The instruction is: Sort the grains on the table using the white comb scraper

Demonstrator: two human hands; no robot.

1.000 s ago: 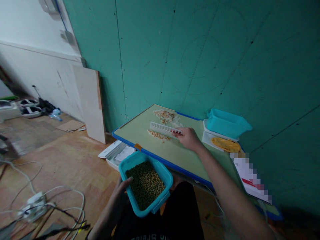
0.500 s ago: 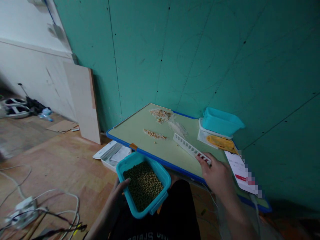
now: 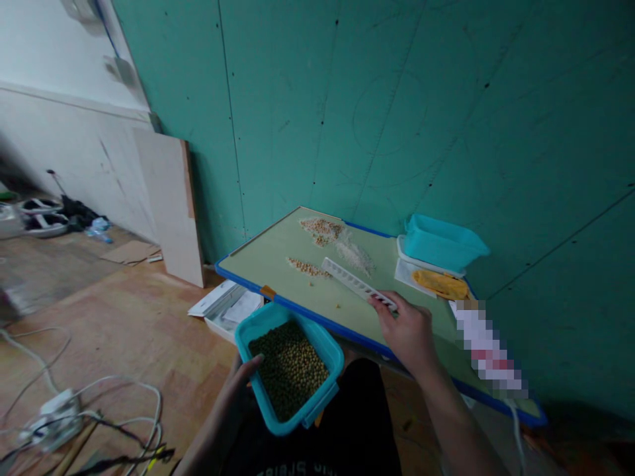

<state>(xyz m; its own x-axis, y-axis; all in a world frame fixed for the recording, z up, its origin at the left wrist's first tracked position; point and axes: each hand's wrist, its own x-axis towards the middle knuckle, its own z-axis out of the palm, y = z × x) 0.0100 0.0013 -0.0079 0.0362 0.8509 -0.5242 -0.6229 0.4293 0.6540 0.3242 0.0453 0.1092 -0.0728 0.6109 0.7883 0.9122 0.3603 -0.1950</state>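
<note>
My left hand (image 3: 244,378) grips the near-left side of a teal plastic container (image 3: 336,349), thumb over its rim. Dark green beans (image 3: 278,390) and pale yellow beans (image 3: 306,363) fill its bottom. The container is below the table's front edge, above my lap. In my right hand (image 3: 409,330) is a long white plastic strip with a row of square openings (image 3: 352,280), pinched at its near end. Its far end lies beside a short row of yellow beans (image 3: 306,267) on the table. A bean pile (image 3: 321,229) and white grains (image 3: 353,252) lie beyond.
The pale table (image 3: 258,261) has a blue edge and stands against a green wall. On its right are a teal tub (image 3: 444,246) on a white lid, a yellow cloth (image 3: 439,284) and a partly blurred-out flat item. Cables and a power strip (image 3: 57,413) lie on the floor.
My right hand has moved left and slightly away from me, bringing the white strip's far end up to the bean row. My left hand and the container have barely moved.
</note>
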